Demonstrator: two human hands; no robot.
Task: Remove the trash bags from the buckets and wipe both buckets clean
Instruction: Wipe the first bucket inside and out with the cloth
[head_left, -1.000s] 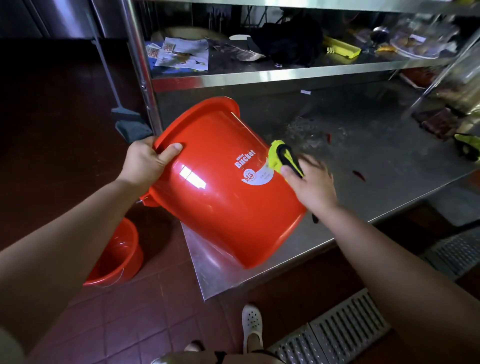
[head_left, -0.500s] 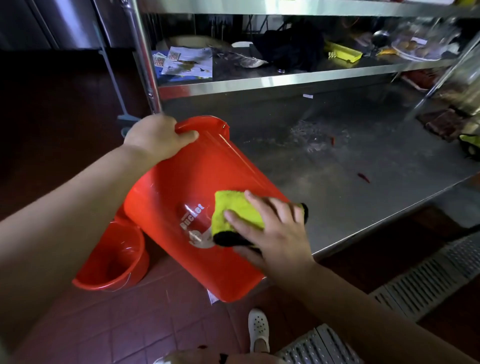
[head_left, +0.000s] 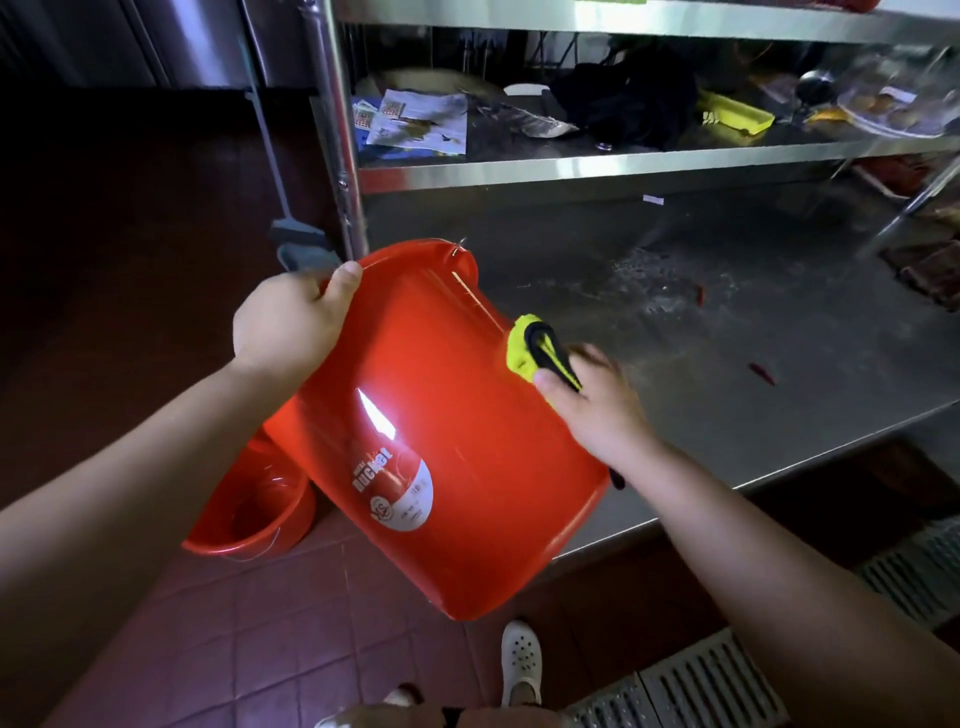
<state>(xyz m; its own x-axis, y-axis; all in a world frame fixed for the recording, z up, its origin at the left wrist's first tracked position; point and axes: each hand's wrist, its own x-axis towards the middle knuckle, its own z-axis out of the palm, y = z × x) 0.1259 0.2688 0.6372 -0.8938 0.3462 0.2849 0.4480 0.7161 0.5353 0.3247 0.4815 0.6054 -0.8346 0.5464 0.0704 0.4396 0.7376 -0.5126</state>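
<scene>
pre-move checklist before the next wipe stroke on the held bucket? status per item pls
1. Left hand grips the rim of the large red plastic bucket: ok.
2. Right hand presses the yellow and black cleaning cloth on the bucket's outer wall: ok.
3. Trash bag out of the held bucket: cannot tell, its inside is hidden.
4. Bucket braced on the stainless steel table: cannot tell, contact is hidden.
5. Second red bucket on the tiled floor shows no bag: ok.
6. Second bucket wiped: cannot tell.

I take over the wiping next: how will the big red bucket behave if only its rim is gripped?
Probably light: the left hand alone holds the tilted red bucket by its rim. Its glossy wall looks slippery, and it may swing as the cloth pushes.
</scene>
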